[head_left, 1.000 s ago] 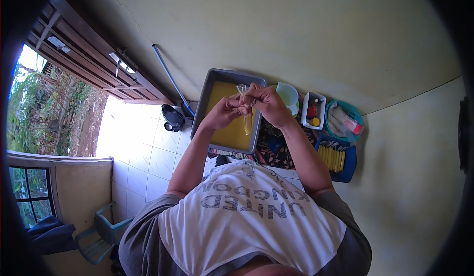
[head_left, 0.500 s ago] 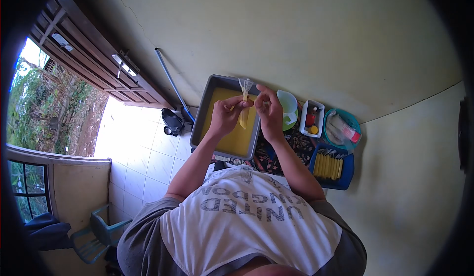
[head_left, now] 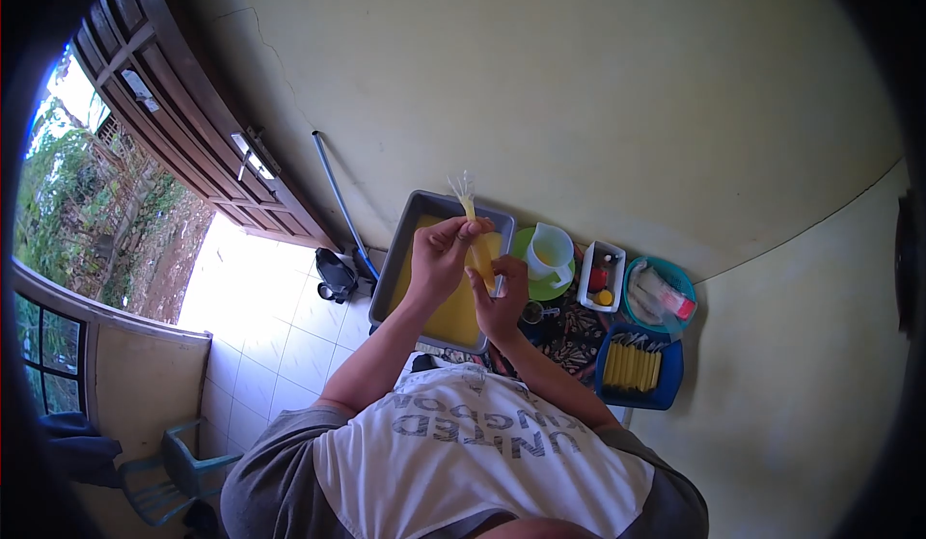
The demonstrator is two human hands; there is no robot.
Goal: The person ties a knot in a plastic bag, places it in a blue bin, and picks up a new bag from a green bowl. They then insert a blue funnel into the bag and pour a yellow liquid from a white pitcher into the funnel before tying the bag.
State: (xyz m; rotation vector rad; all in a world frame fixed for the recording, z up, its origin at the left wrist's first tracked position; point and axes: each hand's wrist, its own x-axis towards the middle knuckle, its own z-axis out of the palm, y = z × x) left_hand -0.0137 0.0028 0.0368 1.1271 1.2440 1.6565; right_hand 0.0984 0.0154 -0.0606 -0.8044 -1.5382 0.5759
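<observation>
My left hand [head_left: 442, 259] pinches the neck of a clear plastic bag [head_left: 481, 258] filled with yellow liquid, its loose end sticking up above the fingers. Lower down, my right hand [head_left: 503, 298] has its thumb and fingers around the bottom of the same bag. Both hands are over a grey tray [head_left: 394, 261] of yellow liquid. To the right, a translucent jug [head_left: 550, 249] stands on a green plate [head_left: 524, 240].
A white box [head_left: 603, 274] holds red and yellow items. Beside it are a teal basket [head_left: 687, 288] with plastic bags and a blue basket [head_left: 672, 385] of filled yellow tubes. A blue pole [head_left: 340, 196] leans near the wooden door [head_left: 188, 95].
My right hand has come down from beside the bag's top to its lower end, its fingers closing on it. The camera view has shifted, so the tray and baskets appear lower.
</observation>
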